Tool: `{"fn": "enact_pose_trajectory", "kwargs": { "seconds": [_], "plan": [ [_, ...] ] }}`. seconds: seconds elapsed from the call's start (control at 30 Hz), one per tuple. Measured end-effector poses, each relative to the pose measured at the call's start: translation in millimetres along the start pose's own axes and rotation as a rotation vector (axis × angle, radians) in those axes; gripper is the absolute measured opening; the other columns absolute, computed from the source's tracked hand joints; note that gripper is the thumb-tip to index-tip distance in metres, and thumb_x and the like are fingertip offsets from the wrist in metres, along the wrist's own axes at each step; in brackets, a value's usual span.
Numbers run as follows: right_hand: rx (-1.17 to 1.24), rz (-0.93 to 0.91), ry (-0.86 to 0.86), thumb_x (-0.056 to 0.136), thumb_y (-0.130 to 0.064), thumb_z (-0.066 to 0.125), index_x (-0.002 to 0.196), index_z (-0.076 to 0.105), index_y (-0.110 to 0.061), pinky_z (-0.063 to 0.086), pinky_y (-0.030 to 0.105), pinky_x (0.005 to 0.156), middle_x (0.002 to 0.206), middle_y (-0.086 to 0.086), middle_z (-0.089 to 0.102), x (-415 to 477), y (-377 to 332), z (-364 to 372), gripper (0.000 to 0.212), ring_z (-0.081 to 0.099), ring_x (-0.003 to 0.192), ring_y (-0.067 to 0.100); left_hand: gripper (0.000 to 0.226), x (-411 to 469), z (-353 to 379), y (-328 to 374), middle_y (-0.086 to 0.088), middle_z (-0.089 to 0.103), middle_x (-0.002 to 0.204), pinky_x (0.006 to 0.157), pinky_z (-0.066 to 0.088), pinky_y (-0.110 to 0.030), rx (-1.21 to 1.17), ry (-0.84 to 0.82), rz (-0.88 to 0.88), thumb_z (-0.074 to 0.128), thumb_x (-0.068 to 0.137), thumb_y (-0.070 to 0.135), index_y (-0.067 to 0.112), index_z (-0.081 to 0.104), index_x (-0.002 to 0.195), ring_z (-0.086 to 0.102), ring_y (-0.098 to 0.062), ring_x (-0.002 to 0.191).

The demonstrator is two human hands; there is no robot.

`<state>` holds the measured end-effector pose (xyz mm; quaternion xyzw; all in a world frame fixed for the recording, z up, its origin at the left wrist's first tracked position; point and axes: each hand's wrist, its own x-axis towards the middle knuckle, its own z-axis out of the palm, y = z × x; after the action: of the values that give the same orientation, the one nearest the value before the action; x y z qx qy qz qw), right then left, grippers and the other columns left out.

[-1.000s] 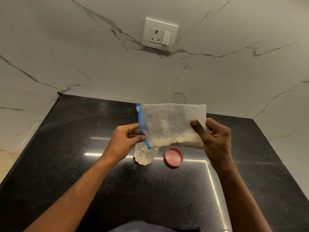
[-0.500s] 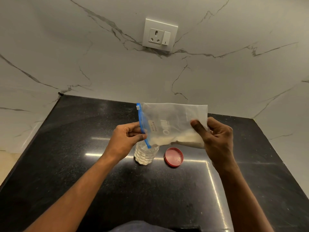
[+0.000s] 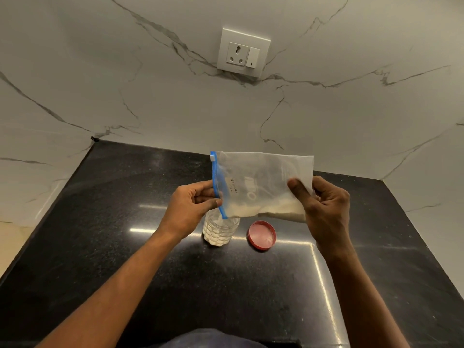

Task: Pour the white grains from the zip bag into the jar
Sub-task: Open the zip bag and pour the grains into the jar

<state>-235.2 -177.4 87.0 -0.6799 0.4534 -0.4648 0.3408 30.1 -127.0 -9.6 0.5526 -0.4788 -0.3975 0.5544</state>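
A person holds a clear plastic zip bag with a blue zipper strip (image 3: 263,182) sideways above a black speckled stone counter (image 3: 100,247), its zipper edge turned to the person's left and running roughly top to bottom. The left hand (image 3: 190,204) pinches the blue strip between thumb and fingers near its lower end; the right hand (image 3: 324,209) grips the opposite, closed end of the bag, thumb pressed across the front. White grains (image 3: 278,209) lie heaped along the bag's lower edge, from under the right thumb toward the bottom zipper corner. That corner hangs directly over the mouth of a small clear ribbed plastic jar (image 3: 220,231), which stands upright on the counter and already contains white grains. Handwriting on the bag near the zipper reads "POWDER" beneath a shorter word too faint to make out; a pale printed logo beside it is not legible. A round red lid (image 3: 262,235) lies flat on the counter just right of the jar, not touching it. Behind the counter rises a white marble wall with grey veins (image 3: 125,84), fitted with a white socket-and-switch plate (image 3: 243,52).
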Motion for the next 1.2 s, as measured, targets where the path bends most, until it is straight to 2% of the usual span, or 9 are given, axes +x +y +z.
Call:
{"fn": "enact_pose_trajectory", "kwargs": {
  "seconds": [0.13,0.23,0.3,0.43,0.57,0.67,0.87,1.13,1.2],
  "plan": [
    [-0.047,0.001,0.025,0.091,-0.036,0.070,0.095,0.073,-0.019,0.064,0.055,0.071,0.094,0.004,0.077,-2,0,5,0.018,0.077,0.084,0.022,0.040,-1,1,0,0.002,0.082,0.110,0.089,0.064,-0.027,-0.003,0.025,0.007,0.079,0.090,0.001,0.017,0.072,0.126,0.079,-0.012,0.104],
    [-0.070,0.003,0.017,0.094,-0.029,0.071,0.099,0.072,-0.009,0.065,0.050,0.073,0.097,0.006,0.076,-1,4,5,0.021,0.076,0.087,0.023,0.040,-3,1,-1,0.001,0.082,0.110,0.087,0.064,-0.025,-0.001,0.029,0.004,0.079,0.090,0.000,0.015,0.072,0.126,0.079,-0.012,0.103],
    [-0.066,0.001,0.022,0.093,-0.031,0.070,0.100,0.073,-0.010,0.066,0.045,0.073,0.097,0.005,0.076,0,4,5,0.023,0.076,0.087,0.022,0.039,-3,2,0,0.003,0.082,0.109,0.086,0.063,-0.023,-0.005,0.032,0.005,0.079,0.089,0.000,0.017,0.072,0.124,0.079,-0.011,0.102],
    [-0.075,-0.030,-0.028,0.089,-0.038,0.069,0.086,0.067,-0.018,0.064,0.034,0.067,0.091,0.004,0.072,2,0,5,0.020,0.075,0.084,0.022,0.039,-4,4,1,0.005,0.082,0.106,0.085,0.063,-0.022,-0.009,0.037,-0.004,0.079,0.089,-0.001,0.018,0.072,0.123,0.079,-0.010,0.101],
    [-0.062,-0.022,-0.001,0.089,-0.038,0.068,0.091,0.071,-0.012,0.065,0.046,0.069,0.094,0.008,0.075,5,-1,3,0.026,0.075,0.083,0.022,0.039,-3,5,2,0.008,0.082,0.106,0.083,0.062,-0.019,-0.020,0.041,-0.004,0.079,0.089,0.000,0.023,0.072,0.120,0.079,-0.009,0.101],
    [-0.075,-0.023,-0.015,0.089,-0.038,0.068,0.095,0.071,-0.002,0.065,0.050,0.071,0.096,0.012,0.074,6,1,3,0.037,0.075,0.086,0.025,0.039,-2,4,3,0.006,0.082,0.106,0.084,0.063,-0.021,-0.026,0.045,-0.006,0.079,0.089,0.000,0.022,0.072,0.121,0.079,-0.010,0.101],
    [-0.067,-0.018,-0.007,0.089,-0.038,0.069,0.095,0.070,0.002,0.063,0.057,0.069,0.095,0.015,0.074,9,3,0,0.040,0.075,0.085,0.030,0.038,0,4,2,0.002,0.082,0.107,0.087,0.064,-0.025,-0.005,0.059,-0.005,0.079,0.089,0.000,0.017,0.073,0.122,0.079,-0.012,0.102],
    [-0.046,-0.032,-0.010,0.088,-0.039,0.069,0.092,0.069,0.001,0.066,0.047,0.068,0.095,0.012,0.073,10,5,-1,0.040,0.075,0.086,0.030,0.037,1,6,-1,0.006,0.082,0.106,0.084,0.063,-0.021,-0.024,0.069,-0.014,0.079,0.089,0.000,0.018,0.074,0.120,0.079,-0.010,0.101],
    [-0.052,-0.035,-0.028,0.089,-0.037,0.069,0.092,0.068,0.002,0.065,0.048,0.067,0.094,0.013,0.073,11,6,-2,0.039,0.075,0.086,0.029,0.037,0,6,-1,0.009,0.082,0.106,0.084,0.063,-0.021,-0.035,0.066,-0.016,0.079,0.089,0.000,0.020,0.074,0.119,0.079,-0.010,0.101]
  ]
}}
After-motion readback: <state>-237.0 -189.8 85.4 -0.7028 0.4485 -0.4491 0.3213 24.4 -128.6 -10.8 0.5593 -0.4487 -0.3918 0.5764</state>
